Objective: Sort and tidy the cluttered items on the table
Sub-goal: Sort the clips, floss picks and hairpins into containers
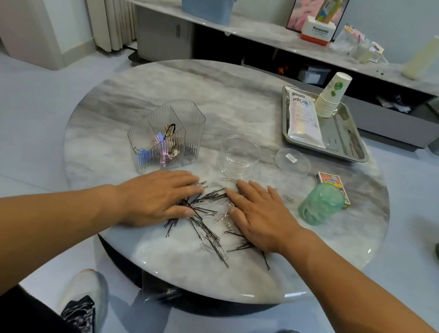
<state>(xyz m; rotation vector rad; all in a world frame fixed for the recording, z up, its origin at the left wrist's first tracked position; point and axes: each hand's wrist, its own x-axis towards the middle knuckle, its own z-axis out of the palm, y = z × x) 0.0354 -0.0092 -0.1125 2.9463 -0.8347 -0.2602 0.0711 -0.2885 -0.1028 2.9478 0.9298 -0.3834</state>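
Both hands lie flat, fingers straight and slightly apart, left hand (159, 197) and right hand (259, 218) pressing on the pins (206, 220) at centre frame on the tabletop (221, 97). Pins look light, stiff, slippery; likely best pinched in small bunches.

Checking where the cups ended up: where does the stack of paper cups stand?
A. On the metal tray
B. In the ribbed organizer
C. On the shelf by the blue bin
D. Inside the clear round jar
A: the paper cups stand on the metal tray, beside a white packet.
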